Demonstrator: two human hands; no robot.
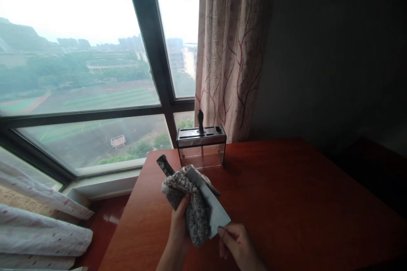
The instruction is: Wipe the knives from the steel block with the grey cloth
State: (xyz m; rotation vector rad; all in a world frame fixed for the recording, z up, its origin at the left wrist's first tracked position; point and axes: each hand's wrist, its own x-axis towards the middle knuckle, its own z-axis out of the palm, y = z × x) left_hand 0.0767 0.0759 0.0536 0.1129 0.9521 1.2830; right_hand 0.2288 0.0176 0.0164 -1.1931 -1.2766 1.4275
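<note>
A cleaver is held slantwise above the table, its broad blade tilted down to the right. Its black handle points up to the left. My left hand is closed round a fluffy grey towel, which is folded against the blade and covers part of it. With thumb and fingertips my right hand pinches the lower corner of the blade. Just behind the blade, a pale brown-edged thing shows in part; I cannot make out its kind.
On the reddish-brown table stands a knife holder with clear sides and a black-handled tool upright in it. Behind are a large window and a patterned curtain. Another curtain hangs at the lower left.
</note>
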